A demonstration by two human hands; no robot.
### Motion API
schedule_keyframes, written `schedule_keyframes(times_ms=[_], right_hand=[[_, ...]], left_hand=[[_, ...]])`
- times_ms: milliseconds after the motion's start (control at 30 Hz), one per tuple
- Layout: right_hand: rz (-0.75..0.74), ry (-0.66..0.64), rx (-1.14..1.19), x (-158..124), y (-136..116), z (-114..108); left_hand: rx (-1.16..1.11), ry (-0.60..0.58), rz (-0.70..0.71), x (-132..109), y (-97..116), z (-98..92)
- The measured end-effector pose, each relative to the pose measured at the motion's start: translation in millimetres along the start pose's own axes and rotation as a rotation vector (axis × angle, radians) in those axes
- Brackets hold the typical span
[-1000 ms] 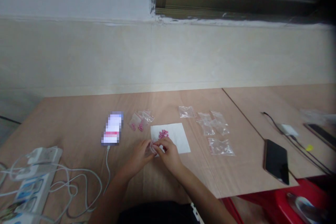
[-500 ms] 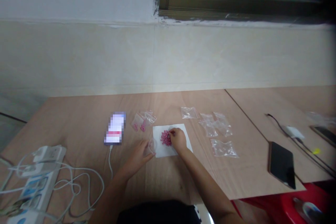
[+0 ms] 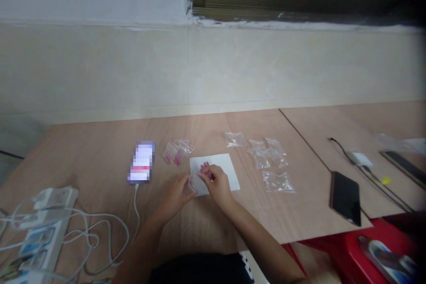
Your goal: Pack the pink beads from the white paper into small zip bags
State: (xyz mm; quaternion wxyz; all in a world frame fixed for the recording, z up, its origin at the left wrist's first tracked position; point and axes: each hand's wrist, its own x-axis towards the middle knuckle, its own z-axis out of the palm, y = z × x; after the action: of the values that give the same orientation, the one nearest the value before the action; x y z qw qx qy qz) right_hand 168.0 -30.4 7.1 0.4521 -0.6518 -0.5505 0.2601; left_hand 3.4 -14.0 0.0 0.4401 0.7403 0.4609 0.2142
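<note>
My left hand (image 3: 178, 193) is closed on the edge of a small clear zip bag (image 3: 191, 182), held upright at the left edge of a white paper sheet (image 3: 233, 176). Over the sheet, my right hand (image 3: 218, 186) pinches thumb and forefinger together on what looks like a pink bead, mostly covered by the fingertips. These fingertips are a short way right of the bag's mouth. A heap of pink beads (image 3: 205, 166) lies on the paper, partly hidden behind the right hand. Behind the left hand, filled bags (image 3: 172, 158) contain several pink beads.
Several flat clear bags (image 3: 278, 182) lie right of the paper. A lit phone (image 3: 142, 162) on a white cable is at left, near a power strip (image 3: 49, 230) with tangled cords. A dark phone (image 3: 346, 197) lies near the right front edge, above a red stool (image 3: 356, 248).
My right hand has moved left from the bead heap toward the bag, its fingers still pinched. My left hand keeps its hold on the bag. The whole view has shifted slightly.
</note>
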Motion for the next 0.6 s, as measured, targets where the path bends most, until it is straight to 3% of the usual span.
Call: schedule_keyframes(times_ms=[67,167,367,600], right_hand=[[-0.093,-0.053,-0.001,-13,-11,5],[-0.109,-0.096,0.028,-21,-11,8],[0.069,0.072,-0.153,-8,34,-4],[0.159,-0.026,-0.29,0,66,-2]], left_hand=[[-0.003,0.0,0.021,1,-3,3.5],[0.001,0.005,0.031,1,-7,5.6],[0.028,0.018,-0.022,1,-6,-2.0],[-0.034,0.022,-0.059,1,-1,-7.1]])
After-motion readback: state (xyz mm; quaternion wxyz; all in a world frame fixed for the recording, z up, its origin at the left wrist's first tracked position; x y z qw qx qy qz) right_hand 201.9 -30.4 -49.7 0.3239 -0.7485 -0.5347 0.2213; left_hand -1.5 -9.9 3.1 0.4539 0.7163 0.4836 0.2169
